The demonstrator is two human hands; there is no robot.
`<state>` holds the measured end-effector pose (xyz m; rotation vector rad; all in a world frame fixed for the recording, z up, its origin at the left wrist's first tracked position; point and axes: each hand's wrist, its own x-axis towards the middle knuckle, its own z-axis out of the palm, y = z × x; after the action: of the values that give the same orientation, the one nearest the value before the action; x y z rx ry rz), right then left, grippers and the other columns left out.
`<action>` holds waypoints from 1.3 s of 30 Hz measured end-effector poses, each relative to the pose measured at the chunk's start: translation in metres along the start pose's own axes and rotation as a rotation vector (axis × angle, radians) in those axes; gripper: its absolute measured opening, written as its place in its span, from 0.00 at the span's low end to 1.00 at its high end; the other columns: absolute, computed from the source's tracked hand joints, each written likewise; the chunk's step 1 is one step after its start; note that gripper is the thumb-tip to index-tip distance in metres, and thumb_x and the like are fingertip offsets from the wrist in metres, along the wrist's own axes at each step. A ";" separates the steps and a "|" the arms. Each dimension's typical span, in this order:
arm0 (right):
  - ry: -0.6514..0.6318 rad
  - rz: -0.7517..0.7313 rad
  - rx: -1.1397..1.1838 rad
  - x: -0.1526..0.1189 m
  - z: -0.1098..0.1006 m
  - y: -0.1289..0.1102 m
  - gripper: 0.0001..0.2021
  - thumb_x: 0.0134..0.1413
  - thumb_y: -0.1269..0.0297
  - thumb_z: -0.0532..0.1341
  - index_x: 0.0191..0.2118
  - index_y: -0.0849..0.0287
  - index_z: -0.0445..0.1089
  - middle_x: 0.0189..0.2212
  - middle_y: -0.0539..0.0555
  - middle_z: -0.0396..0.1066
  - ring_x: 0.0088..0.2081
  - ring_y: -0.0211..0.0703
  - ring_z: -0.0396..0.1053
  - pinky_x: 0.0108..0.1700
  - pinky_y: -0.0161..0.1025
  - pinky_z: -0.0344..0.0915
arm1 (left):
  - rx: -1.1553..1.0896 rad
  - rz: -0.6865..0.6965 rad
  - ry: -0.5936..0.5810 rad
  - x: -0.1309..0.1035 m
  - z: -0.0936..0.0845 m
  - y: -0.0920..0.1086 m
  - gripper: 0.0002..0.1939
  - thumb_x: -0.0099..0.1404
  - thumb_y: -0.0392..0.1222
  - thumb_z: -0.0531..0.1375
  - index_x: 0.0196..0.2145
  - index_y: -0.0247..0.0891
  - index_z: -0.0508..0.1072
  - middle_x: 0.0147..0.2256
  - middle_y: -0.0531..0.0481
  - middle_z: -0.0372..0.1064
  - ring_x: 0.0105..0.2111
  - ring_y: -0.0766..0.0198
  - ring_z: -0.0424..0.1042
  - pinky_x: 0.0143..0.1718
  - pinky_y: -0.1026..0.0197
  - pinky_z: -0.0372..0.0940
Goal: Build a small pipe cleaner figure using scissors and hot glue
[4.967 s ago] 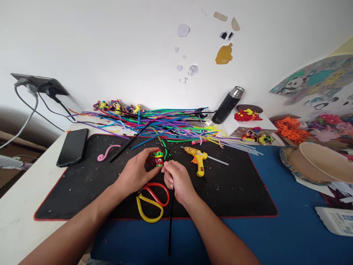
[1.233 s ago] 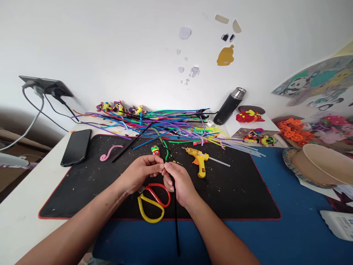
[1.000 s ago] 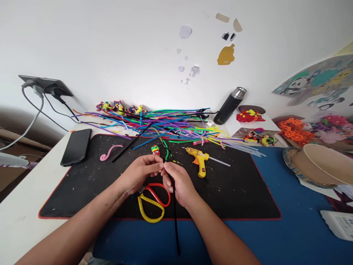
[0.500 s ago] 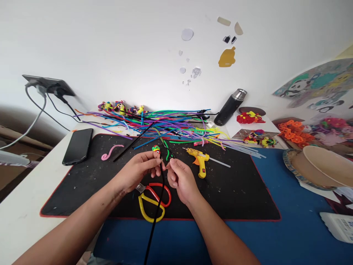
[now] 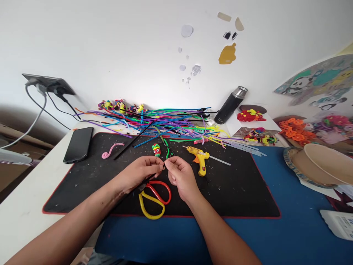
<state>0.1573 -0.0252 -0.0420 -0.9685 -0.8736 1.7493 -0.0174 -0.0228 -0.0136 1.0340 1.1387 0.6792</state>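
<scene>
There is one held black stem (image 5: 145,181), one glue gun (image 5: 202,158), one phone (image 5: 79,144), one flask (image 5: 231,105) and one pink curl (image 5: 111,149).

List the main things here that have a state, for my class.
Long black fuzzy pipe cleaner: pinched by left hand and right hand
Black rectangular smartphone: flat, screen dark
Yellow plastic glue gun: loaded with translucent glue stick
Scissors with red, yellow handles: lying flat, blade tips hidden
Black silver-topped cylindrical flask: closed
</scene>
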 end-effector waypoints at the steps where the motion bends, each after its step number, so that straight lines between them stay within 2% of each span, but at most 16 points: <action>1: 0.004 -0.004 -0.008 0.000 0.000 0.000 0.18 0.51 0.49 0.74 0.32 0.58 0.72 0.15 0.39 0.55 0.16 0.29 0.47 0.19 0.32 0.42 | 0.011 -0.001 0.003 -0.001 0.000 0.001 0.19 0.56 0.58 0.71 0.30 0.37 0.78 0.22 0.54 0.65 0.22 0.68 0.56 0.24 0.64 0.49; 6: 0.008 -0.019 -0.023 0.001 0.001 0.002 0.17 0.51 0.50 0.73 0.32 0.58 0.73 0.19 0.43 0.64 0.17 0.28 0.48 0.19 0.32 0.43 | 0.076 -0.003 -0.014 -0.004 -0.003 0.004 0.21 0.56 0.60 0.71 0.26 0.38 0.78 0.22 0.53 0.66 0.22 0.67 0.57 0.25 0.63 0.50; 11: -0.002 -0.018 -0.047 -0.001 0.001 0.005 0.17 0.52 0.50 0.73 0.32 0.58 0.72 0.16 0.40 0.57 0.17 0.29 0.47 0.19 0.32 0.43 | 0.080 -0.029 -0.003 -0.006 -0.008 0.000 0.20 0.56 0.59 0.71 0.27 0.37 0.80 0.23 0.51 0.70 0.22 0.66 0.58 0.23 0.63 0.49; 15: -0.007 -0.035 -0.067 -0.001 0.001 0.006 0.17 0.53 0.50 0.73 0.33 0.58 0.72 0.17 0.40 0.57 0.17 0.29 0.48 0.19 0.33 0.44 | 0.051 -0.054 0.013 -0.006 -0.008 -0.001 0.19 0.56 0.58 0.71 0.29 0.37 0.80 0.25 0.49 0.73 0.22 0.66 0.60 0.24 0.64 0.51; 21: -0.008 -0.073 -0.125 -0.002 0.000 0.009 0.17 0.55 0.49 0.72 0.34 0.58 0.72 0.18 0.41 0.59 0.18 0.30 0.49 0.20 0.33 0.45 | 0.015 -0.058 0.011 -0.007 -0.009 -0.003 0.17 0.55 0.54 0.71 0.27 0.37 0.78 0.23 0.52 0.70 0.23 0.67 0.61 0.25 0.64 0.51; 29: -0.015 -0.078 -0.171 -0.002 0.000 0.012 0.17 0.57 0.48 0.71 0.34 0.57 0.72 0.17 0.41 0.56 0.18 0.31 0.48 0.21 0.34 0.44 | 0.015 -0.065 0.071 -0.008 -0.009 -0.005 0.15 0.53 0.52 0.71 0.29 0.36 0.79 0.22 0.54 0.67 0.22 0.68 0.60 0.24 0.66 0.51; 39: -0.009 -0.100 -0.252 -0.005 0.001 0.010 0.17 0.58 0.48 0.70 0.33 0.57 0.72 0.17 0.41 0.55 0.19 0.33 0.49 0.22 0.34 0.46 | 0.013 -0.065 0.085 -0.009 -0.012 -0.006 0.17 0.52 0.54 0.72 0.27 0.36 0.79 0.21 0.53 0.67 0.20 0.68 0.59 0.22 0.66 0.50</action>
<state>0.1541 -0.0327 -0.0491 -1.0598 -1.1489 1.5858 -0.0321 -0.0290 -0.0160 0.9819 1.2468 0.6701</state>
